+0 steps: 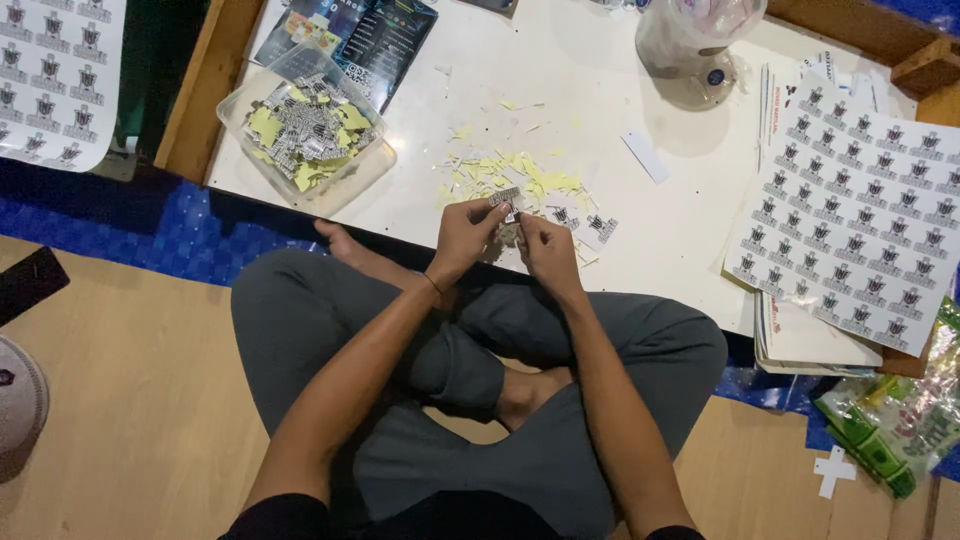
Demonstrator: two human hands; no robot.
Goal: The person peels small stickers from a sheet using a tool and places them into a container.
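My left hand [463, 235] and my right hand [546, 249] meet at the near edge of a low white table [440, 130]. Together they pinch a small black-and-white sticker [506, 201] between fingertips. Just beyond the hands lies a scatter of yellow backing-paper scraps [520, 172] and a few cut stickers [590, 224]. I sit cross-legged in grey trousers on the floor.
A clear plastic tub [305, 130] of peeled stickers and yellow scraps stands at the table's left. Printed sticker sheets [860, 220] are stacked at the right, another sheet [55, 75] at far left. A dark leaflet [375, 45] and a bagged fan-like object [695, 45] sit at the back.
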